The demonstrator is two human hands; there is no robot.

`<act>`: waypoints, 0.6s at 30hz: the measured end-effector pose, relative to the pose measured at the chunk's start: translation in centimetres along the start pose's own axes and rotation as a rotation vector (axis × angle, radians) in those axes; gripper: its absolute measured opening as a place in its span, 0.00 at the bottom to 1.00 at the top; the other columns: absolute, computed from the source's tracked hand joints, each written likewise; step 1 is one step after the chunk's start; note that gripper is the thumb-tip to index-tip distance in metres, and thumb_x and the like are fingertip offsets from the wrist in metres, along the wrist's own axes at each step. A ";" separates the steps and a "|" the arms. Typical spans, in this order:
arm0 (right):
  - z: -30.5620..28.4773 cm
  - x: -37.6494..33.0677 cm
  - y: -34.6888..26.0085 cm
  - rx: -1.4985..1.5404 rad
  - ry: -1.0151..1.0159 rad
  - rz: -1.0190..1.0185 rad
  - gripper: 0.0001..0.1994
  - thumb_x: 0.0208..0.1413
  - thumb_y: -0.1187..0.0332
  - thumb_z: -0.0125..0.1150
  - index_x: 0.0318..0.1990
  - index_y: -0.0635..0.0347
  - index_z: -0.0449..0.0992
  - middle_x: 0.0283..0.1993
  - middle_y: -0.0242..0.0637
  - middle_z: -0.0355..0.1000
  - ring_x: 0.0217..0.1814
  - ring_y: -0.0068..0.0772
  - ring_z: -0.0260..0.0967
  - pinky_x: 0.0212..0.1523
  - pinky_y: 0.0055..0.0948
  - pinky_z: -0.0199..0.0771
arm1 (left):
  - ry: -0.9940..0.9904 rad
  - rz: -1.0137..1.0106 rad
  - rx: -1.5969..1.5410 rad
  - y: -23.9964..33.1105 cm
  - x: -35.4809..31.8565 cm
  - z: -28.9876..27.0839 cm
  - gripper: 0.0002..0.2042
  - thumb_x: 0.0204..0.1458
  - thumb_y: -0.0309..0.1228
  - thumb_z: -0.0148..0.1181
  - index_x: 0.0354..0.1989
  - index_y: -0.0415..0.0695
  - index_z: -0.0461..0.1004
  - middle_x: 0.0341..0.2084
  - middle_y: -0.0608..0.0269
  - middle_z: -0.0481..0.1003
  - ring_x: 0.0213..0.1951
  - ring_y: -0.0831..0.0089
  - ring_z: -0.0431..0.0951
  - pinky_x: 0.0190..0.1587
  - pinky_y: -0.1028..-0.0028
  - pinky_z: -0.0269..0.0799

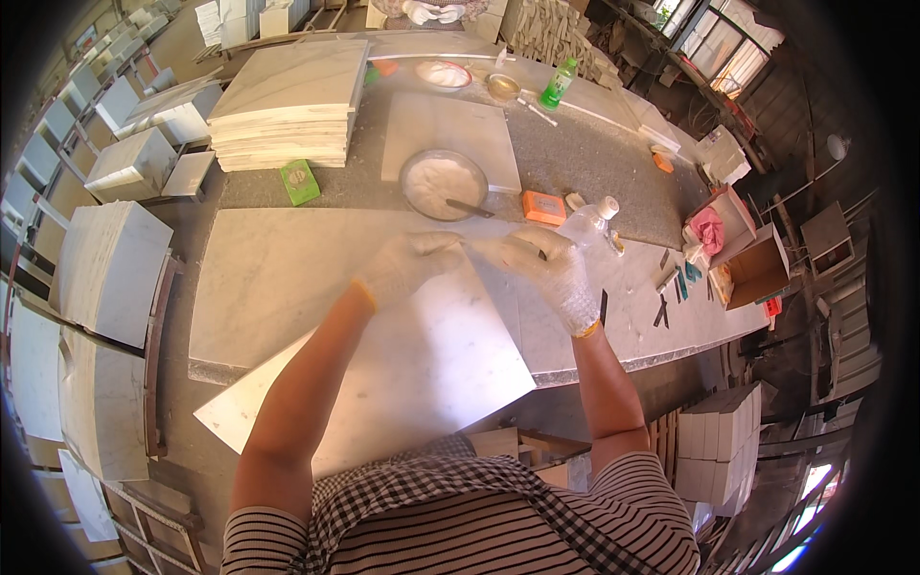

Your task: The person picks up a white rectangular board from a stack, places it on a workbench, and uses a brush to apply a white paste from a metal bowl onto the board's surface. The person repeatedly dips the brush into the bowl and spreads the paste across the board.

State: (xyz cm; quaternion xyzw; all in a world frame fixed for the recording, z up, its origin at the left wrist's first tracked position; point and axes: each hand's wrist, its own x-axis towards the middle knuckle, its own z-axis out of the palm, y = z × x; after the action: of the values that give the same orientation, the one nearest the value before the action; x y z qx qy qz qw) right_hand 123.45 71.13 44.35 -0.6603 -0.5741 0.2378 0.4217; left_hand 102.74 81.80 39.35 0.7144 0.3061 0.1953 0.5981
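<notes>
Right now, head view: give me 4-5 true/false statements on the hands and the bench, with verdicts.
1. Both hands wear gloves. True: left hand and right hand are gloved.
2. The marble tile under the hands lies flat and fully on the workbench. False: its near corner overhangs the bench edge.
3. The round bowl holds white paste. True.
4. The green bottle lies beside the left hand. False: it stands at the far end.
5. A stack of slabs sits far left on the bench. True.
</notes>
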 end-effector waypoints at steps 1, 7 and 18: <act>0.0 0.0 -0.1 0.010 -0.006 0.008 0.08 0.55 0.71 0.65 0.40 0.67 0.80 0.33 0.29 0.75 0.35 0.16 0.68 0.37 0.20 0.71 | -0.004 0.023 -0.008 -0.1 0.0 0.0 0.19 0.58 0.33 0.60 0.58 0.43 0.74 0.53 0.62 0.77 0.54 0.76 0.74 0.58 0.74 0.68; -0.2 0.7 0.2 0.225 -0.028 0.028 0.10 0.58 0.67 0.62 0.41 0.66 0.80 0.35 0.28 0.74 0.38 0.17 0.68 0.41 0.19 0.69 | 0.036 0.034 -0.015 -1.3 0.5 0.0 0.21 0.56 0.34 0.63 0.57 0.37 0.74 0.52 0.58 0.77 0.53 0.72 0.75 0.59 0.73 0.67; 5.9 12.1 7.1 0.016 0.008 0.047 0.17 0.52 0.57 0.68 0.43 0.62 0.83 0.33 0.31 0.79 0.38 0.19 0.73 0.42 0.23 0.71 | 0.166 0.181 0.390 -1.8 0.7 0.3 0.20 0.54 0.40 0.65 0.48 0.38 0.78 0.42 0.56 0.80 0.43 0.72 0.78 0.49 0.71 0.72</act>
State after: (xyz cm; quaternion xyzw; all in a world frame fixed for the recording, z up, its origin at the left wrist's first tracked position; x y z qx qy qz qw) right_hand 125.40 84.57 37.40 -0.6714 -0.5547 0.2495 0.4234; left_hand 103.04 82.20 37.43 0.8227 0.3206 0.2434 0.4014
